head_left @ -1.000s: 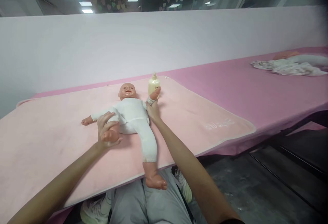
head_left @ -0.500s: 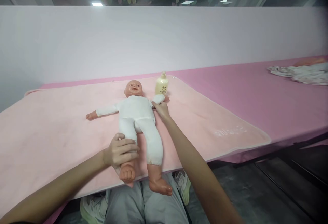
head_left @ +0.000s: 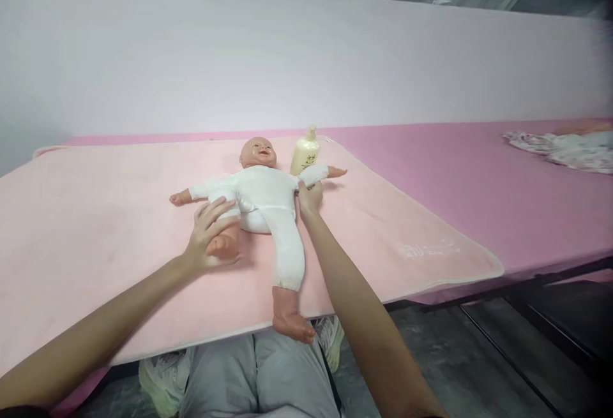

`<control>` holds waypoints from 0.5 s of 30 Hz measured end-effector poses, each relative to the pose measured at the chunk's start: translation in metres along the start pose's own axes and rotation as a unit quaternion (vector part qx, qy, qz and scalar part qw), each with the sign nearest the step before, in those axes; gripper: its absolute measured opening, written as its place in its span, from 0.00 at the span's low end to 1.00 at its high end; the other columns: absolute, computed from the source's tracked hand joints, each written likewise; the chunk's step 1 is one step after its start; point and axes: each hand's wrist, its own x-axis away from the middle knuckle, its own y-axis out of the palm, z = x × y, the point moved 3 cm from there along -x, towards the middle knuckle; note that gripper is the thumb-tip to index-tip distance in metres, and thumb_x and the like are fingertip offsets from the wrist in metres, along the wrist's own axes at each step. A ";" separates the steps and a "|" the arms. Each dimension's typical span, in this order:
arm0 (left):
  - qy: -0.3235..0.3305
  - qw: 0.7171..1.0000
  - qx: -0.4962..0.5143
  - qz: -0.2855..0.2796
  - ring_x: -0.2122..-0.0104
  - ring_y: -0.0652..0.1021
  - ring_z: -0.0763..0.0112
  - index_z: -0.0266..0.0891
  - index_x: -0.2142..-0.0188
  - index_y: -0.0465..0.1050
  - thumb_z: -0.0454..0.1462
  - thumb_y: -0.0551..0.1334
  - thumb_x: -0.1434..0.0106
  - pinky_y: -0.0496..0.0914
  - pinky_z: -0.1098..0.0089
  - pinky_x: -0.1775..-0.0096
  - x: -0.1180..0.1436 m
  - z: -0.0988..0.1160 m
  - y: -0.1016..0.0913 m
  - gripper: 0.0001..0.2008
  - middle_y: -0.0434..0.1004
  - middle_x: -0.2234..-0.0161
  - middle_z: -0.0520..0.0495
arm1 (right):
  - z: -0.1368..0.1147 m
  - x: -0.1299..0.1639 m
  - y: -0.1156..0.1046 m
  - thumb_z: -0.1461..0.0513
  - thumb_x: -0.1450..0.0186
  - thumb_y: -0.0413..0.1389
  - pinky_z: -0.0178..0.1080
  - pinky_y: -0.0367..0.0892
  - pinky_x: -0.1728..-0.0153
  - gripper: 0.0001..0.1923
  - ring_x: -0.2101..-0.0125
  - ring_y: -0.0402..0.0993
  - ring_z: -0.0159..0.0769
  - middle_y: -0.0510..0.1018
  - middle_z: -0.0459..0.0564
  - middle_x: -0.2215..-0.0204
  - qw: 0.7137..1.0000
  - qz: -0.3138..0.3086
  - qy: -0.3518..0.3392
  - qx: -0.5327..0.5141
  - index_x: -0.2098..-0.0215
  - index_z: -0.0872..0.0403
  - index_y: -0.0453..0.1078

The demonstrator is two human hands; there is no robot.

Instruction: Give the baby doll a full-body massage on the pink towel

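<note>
The doll (head_left: 261,198) lay face up on the pink mat (head_left: 96,214) on the counter (head_left: 479,175); the left hand (head_left: 211,233) cupped its bent leg; the right hand (head_left: 310,196) gripped its arm; the bottle (head_left: 304,153) label and mat lettering were unreadable.

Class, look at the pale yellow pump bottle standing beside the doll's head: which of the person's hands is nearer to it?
Right. The right hand rests at the doll's armpit, just below the pale yellow pump bottle; the left hand holds the doll's bent leg, farther away.

pink mat (head_left: 96,214) lies bare either side of the doll (head_left: 263,198) (bottle (head_left: 304,152) crowds its far arm).
</note>
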 end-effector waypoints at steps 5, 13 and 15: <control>-0.026 0.995 0.025 -0.088 0.35 0.51 0.48 0.40 0.47 0.64 0.49 0.66 0.46 0.51 0.43 0.39 -0.012 -0.001 0.018 0.30 0.55 0.37 0.34 | -0.024 0.018 0.012 0.70 0.42 0.42 0.47 0.61 0.47 0.27 0.49 0.65 0.43 0.70 0.55 0.52 0.947 -0.117 -0.214 0.210 0.46 0.53 0.66; 0.037 0.997 -0.040 -0.047 0.37 0.56 0.46 0.38 0.50 0.66 0.51 0.64 0.45 0.51 0.39 0.41 -0.011 0.006 0.013 0.28 0.61 0.41 0.31 | -0.033 0.024 0.007 0.65 0.45 0.49 0.46 0.64 0.50 0.23 0.53 0.67 0.43 0.72 0.55 0.53 0.936 -0.167 -0.245 0.189 0.50 0.55 0.65; 0.127 0.990 -0.063 -0.020 0.40 0.63 0.48 0.39 0.53 0.69 0.53 0.59 0.41 0.48 0.37 0.41 -0.008 0.017 0.009 0.24 0.70 0.47 0.34 | -0.033 0.025 0.006 0.63 0.43 0.49 0.44 0.64 0.50 0.22 0.53 0.67 0.42 0.72 0.54 0.53 0.954 -0.149 -0.215 0.148 0.50 0.55 0.64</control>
